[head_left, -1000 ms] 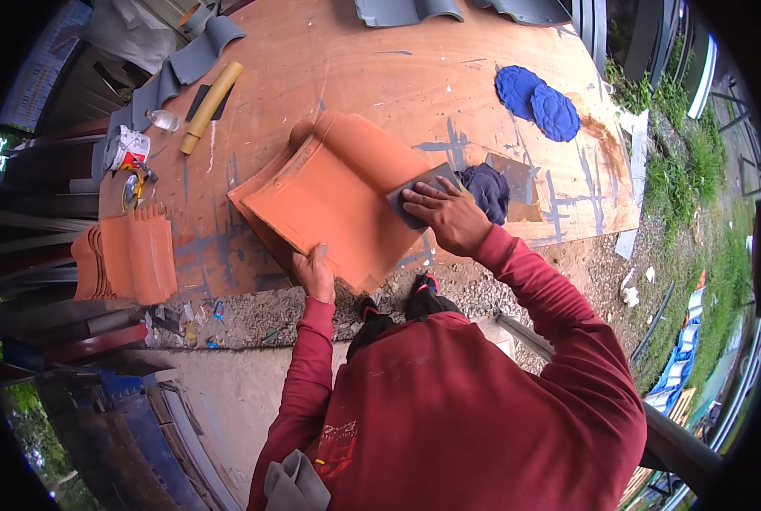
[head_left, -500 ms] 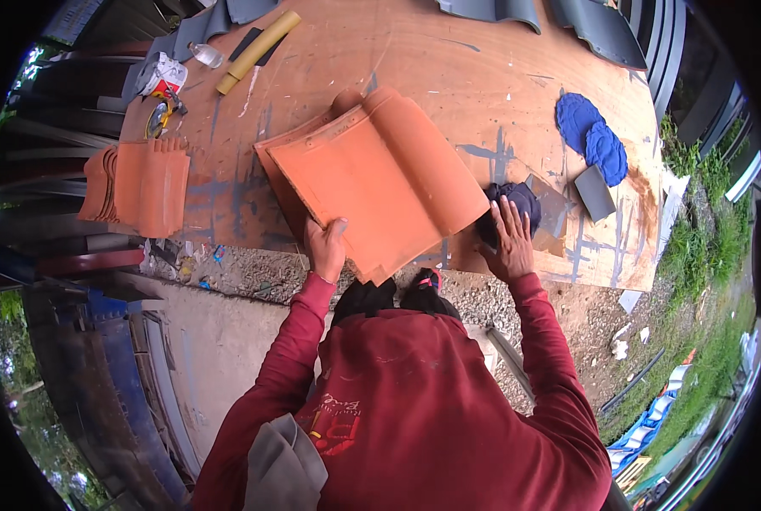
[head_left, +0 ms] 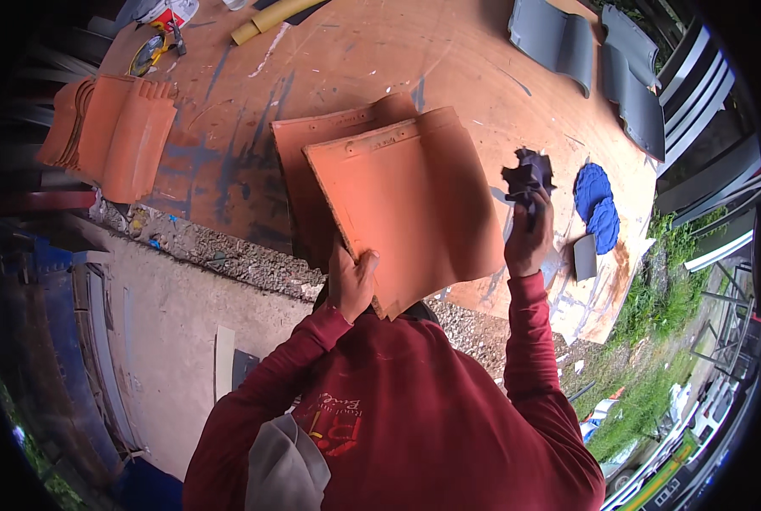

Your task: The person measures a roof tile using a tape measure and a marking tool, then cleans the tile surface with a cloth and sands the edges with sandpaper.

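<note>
An orange roof tile [head_left: 415,209] is tilted up in front of me, its curved ridge toward the right. My left hand [head_left: 352,281] grips its lower left edge, thumb on the upper face. Behind it, partly covered, lies a second roof tile [head_left: 299,170] on the table. To the right of the tile, my right hand [head_left: 530,234] is raised, closed on a crumpled dark cloth [head_left: 530,175]. The cloth is apart from the tile.
The wooden table [head_left: 236,153] bears grey smears. Stacked orange tiles [head_left: 116,136] lie at its left, grey tiles [head_left: 559,43] at the far right. Blue cloths [head_left: 596,209] and a small grey piece [head_left: 584,257] lie at the right; a yellow tube [head_left: 270,19] at the back.
My right hand has picked the dark cloth up off the table. My left hand has lifted the tile's near edge, tilting it toward me. The view has also turned.
</note>
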Motion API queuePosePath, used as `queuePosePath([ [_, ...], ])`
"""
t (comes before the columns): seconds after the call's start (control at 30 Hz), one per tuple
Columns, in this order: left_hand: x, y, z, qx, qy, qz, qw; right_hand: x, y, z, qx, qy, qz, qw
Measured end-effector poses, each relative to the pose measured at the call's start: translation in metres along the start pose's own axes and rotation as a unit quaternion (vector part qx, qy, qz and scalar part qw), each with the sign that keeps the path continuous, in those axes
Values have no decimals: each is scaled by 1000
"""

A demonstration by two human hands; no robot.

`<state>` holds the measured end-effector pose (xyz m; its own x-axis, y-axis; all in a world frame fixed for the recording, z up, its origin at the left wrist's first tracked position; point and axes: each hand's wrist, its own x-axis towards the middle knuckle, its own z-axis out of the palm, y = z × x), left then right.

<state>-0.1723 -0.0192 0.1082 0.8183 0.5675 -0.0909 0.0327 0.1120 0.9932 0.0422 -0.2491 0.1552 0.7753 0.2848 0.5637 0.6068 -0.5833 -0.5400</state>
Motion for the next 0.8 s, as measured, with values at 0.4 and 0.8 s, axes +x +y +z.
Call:
queuePosePath([
  [0.4,2,0,-1,-4,-11,-8,1000,6,-55,88,-109,-346,-209,908],
  [0.8,-2,-19,-6,-7,16,24,1000,24,-51,-28,95,-94,135,982],
])
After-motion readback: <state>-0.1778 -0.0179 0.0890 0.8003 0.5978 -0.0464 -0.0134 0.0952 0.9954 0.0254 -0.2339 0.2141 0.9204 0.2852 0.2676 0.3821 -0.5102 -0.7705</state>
